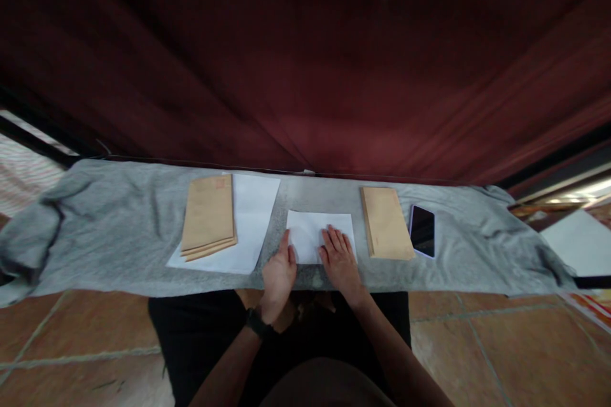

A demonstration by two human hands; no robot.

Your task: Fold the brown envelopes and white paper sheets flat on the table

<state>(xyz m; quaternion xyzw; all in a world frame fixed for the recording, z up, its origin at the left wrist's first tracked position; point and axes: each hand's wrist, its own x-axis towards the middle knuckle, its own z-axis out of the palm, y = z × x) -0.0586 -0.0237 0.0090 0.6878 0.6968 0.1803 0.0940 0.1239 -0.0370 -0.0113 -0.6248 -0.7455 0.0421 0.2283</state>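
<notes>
A small white sheet of paper [305,229], perhaps folded, lies on the grey cloth in front of me. My left hand [279,270] is at its lower left corner, thumb and forefinger closed at the edge. Spread flat over the right half of the paper is my right hand [340,261], its fingers stretched out and pressing down. To the left, a fanned stack of brown envelopes [209,213] rests on larger white sheets [252,222]. Another stack of brown envelopes [387,222] lies to the right of my right hand.
A phone [422,231] with a purple edge lies beside the right envelope stack. The grey cloth [128,222] covers a long narrow table and is rumpled at both ends. A dark red curtain [305,76] hangs behind it. Tiled floor [95,324] shows below.
</notes>
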